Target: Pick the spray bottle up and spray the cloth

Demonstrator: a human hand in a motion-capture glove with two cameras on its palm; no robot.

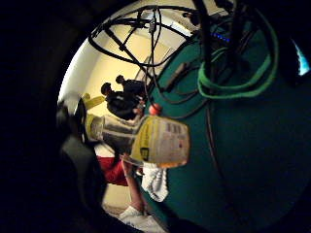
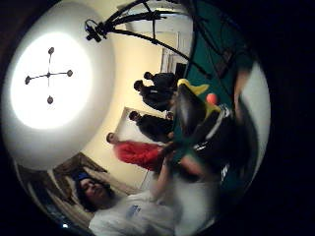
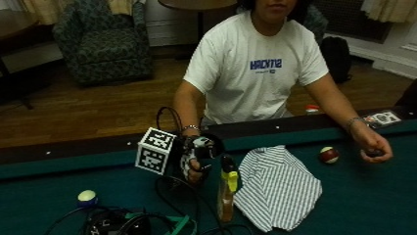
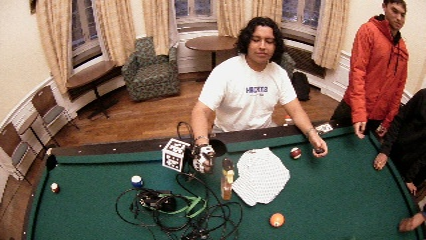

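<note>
fingers (image 3: pixel 196 169) curled, spray bottle (image 3: pixel 227 196) just beside

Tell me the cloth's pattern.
The cloth has thin dark and white stripes, clearest in the outside view.

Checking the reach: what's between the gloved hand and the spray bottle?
Only bare green felt; the outside view shows the black-gloved right hand beside the yellow-nozzled clear spray bottle.
</note>
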